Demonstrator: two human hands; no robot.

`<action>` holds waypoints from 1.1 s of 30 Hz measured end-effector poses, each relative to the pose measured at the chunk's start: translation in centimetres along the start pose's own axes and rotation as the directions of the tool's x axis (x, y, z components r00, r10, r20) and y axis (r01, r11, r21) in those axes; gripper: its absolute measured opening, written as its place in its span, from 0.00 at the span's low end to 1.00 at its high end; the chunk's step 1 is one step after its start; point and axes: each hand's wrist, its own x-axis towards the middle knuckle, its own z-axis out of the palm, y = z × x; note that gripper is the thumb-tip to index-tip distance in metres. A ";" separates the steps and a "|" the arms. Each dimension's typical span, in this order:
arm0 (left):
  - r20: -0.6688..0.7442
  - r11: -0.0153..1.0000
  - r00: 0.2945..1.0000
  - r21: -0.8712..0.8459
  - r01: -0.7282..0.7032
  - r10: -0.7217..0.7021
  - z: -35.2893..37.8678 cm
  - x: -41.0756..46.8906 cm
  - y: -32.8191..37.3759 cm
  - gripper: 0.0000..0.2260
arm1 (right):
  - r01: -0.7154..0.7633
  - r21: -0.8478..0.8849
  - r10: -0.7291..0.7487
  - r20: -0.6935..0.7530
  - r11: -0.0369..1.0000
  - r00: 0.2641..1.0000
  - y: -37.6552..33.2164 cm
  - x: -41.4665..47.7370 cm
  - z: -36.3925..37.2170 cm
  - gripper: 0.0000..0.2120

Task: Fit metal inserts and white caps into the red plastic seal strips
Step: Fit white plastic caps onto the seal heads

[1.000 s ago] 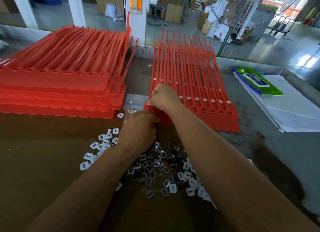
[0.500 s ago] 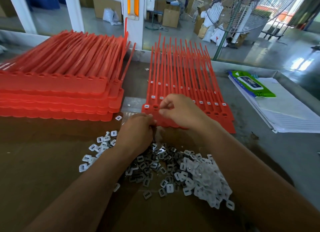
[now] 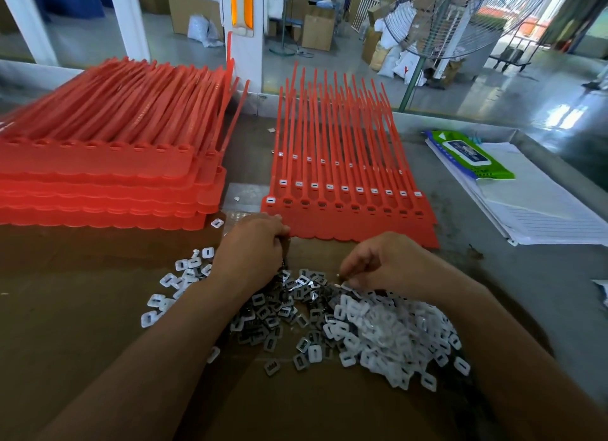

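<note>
On the brown bench (image 3: 82,325), just in front of the person, lies a loose pile of white caps (image 3: 398,335) mixed with dark metal inserts (image 3: 279,312). Behind the pile, a panel of red seal strips (image 3: 355,223) lies flat, with its tails pointing away. In its nearest row only the head at the left end carries a white cap and the other heads show open holes. The row behind has a cap in every head. The right grip (image 3: 385,263) is at the far edge of the pile, knuckles up. Its thumb and fingertips pinch a small piece (image 3: 341,277); whether this is a cap or an insert I cannot tell. The left grip (image 3: 253,246) sits at the near left corner of the panel with its fingers curled. Something dark shows under it, but I cannot tell whether it holds this. At the left stands a tall stack of red strips (image 3: 98,184). At the right, a green wipes pack (image 3: 473,157) lies on white papers (image 3: 543,210).
</note>
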 end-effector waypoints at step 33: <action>0.001 0.999 0.999 0.039 -0.034 0.034 -0.2 0.0 0.2 0.16 | 0.007 0.037 -0.008 0.034 0.999 0.999 0.5 -1.3 -0.2 0.10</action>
